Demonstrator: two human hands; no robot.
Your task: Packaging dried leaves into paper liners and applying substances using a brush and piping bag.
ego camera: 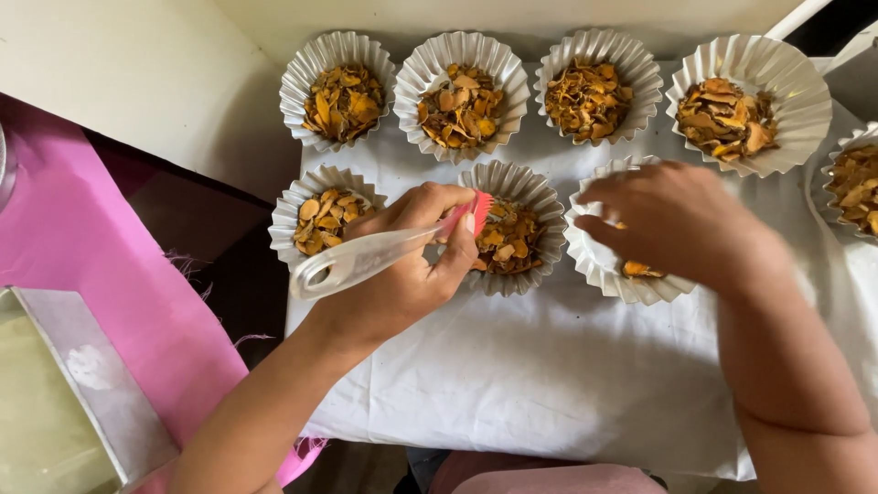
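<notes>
My left hand (412, 261) grips a brush (366, 256) with a clear plastic handle and a red silicone head, the head resting over a fluted white paper cup (535, 187) filled with dried orange-yellow slices. My right hand (672, 220) reaches into the neighbouring paper cup (604, 270), fingers bent over its contents, which are mostly hidden by the hand. Several more filled paper cups stand around: one at the left (293, 206) and a back row (462, 50).
The cups sit on a white cloth (567, 375) over a low surface. A pink cloth (82, 256) lies at the left, with a pale tray with a metal rim (101, 393) at the lower left. Another filled cup (837, 151) is cut off at the right edge.
</notes>
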